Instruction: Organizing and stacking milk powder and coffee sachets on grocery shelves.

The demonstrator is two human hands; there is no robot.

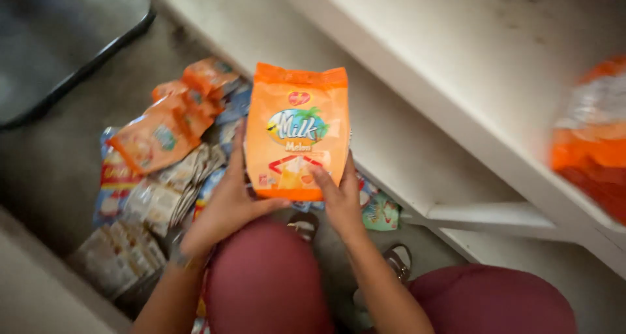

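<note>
An orange snack bag [297,129] is held upright in front of me by both hands. My left hand [225,207] grips its lower left edge, thumb along the bottom. My right hand [339,197] holds its lower right corner, thumb on the front. Below the bag are my knees in dark red trousers [267,275]. On the floor behind the bag lies a pile of snack packets [163,164], several orange ones on top.
White shelves [456,132] run diagonally on the right, with a blurred orange packet [590,138] on the upper shelf. A dark mat or board [59,41] lies at the top left. My sandalled feet [398,259] rest on the grey floor.
</note>
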